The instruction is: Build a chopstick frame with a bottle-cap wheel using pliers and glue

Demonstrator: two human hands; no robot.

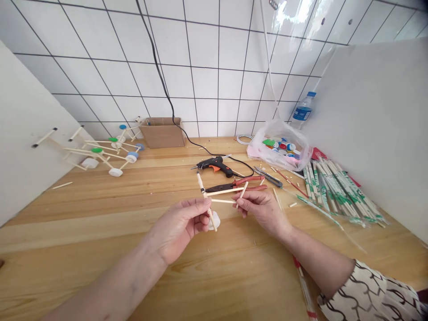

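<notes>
Both hands hold a small frame of wooden sticks (223, 192) above the wooden table (100, 232). My left hand (182, 225) pinches the long upright stick on the frame's left side. A white bottle cap (214, 220) shows just behind that stick, by my left fingers. My right hand (262, 207) pinches the short stick on the frame's right end. Two thin cross sticks run between the two hands. A black glue gun (216, 166) with an orange trigger lies just beyond the frame.
Red-handled pliers (239, 183) and a cutter (267, 177) lie behind the hands. Wrapped chopsticks (334, 189) are piled at the right, near a bag of bottle caps (279, 147) and a water bottle (302, 110). A cardboard box (162, 132) and finished stick-and-cap models (107, 151) stand at the back left.
</notes>
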